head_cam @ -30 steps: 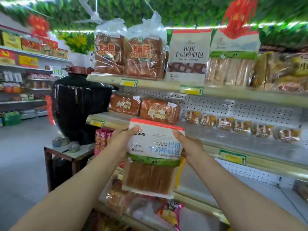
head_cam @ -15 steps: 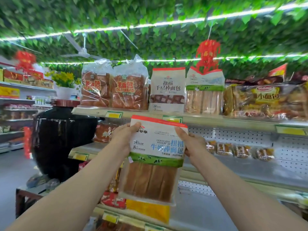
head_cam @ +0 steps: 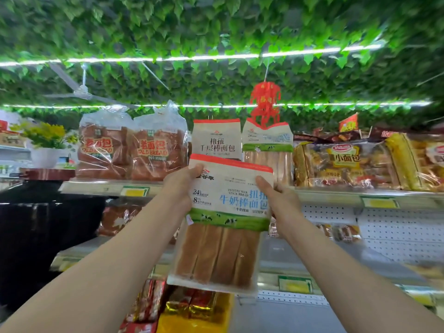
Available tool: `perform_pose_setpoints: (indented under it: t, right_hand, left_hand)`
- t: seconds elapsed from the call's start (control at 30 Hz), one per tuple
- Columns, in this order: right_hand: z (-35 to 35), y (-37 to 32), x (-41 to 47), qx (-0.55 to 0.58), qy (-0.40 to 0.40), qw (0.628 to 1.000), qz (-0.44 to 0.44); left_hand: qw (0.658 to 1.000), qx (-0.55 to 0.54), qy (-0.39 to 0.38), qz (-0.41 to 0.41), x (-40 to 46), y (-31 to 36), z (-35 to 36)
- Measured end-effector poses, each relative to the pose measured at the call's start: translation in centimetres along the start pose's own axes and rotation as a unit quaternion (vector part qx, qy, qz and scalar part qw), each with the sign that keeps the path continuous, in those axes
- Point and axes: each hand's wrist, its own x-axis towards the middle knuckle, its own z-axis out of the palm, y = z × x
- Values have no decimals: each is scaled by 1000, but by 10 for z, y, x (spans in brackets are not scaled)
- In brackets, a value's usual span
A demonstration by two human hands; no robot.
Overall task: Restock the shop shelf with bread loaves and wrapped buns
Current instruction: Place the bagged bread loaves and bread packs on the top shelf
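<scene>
Far left: black urn (head_cam: 43, 236), large, standing beside the shelving. Behind it, a white pot of yellow flowers (head_cam: 46, 143).

Top shelf (head_cam: 108, 187), left to right: two bagged "Old Bread" loaves (head_cam: 132, 150) side by side; white twisted stick bread pack (head_cam: 216, 138), upright; a green-banded milk stick bread pack (head_cam: 268, 145), just beside it and partly hidden; small-bun bags (head_cam: 346, 164) to the right.

Left hand (head_cam: 180, 188): fingers clenched on the upper left edge of the held milk stick bread pack (head_cam: 225, 222), thumb over the front.

Held pack: upright, carried in the air in front of the top shelf edge, overlapping the two upright stick bread packs. Not yet on any shelf.

Right hand (head_cam: 276, 198): fingers grasping the pack's upper right edge.

Change: over the last second the pack has risen from the level of the middle shelf (head_cam: 312, 263) to the level of the top shelf, both hands keeping their hold. Judgement: it is bound for the top shelf, next to its matching green-banded pack; the placing step is under way, with release outstanding.

Middle shelf, right: a row of small wrapped buns (head_cam: 341, 233), blurred.
</scene>
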Motion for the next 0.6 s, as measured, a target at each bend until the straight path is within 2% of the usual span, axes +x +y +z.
perform_pose_setpoints:
  t: [0.07,0.33,0.47,0.6]
  right_hand:
    - [-3,-2,2,-32,-3,999,-43]
    - [-6,8,-1,-55,-66,989,-120]
    - [-10,16,1,-35,-75,992,-95]
    - [-6,18,4,1,-49,995,-83]
  left_hand:
    - [1000,-13,-14,-5,7,7,6]
    - [996,-70,-54,-21,22,35,24]
    - [993,-87,-71,-31,24,43,28]
    - [991,-89,-101,-26,27,46,29]
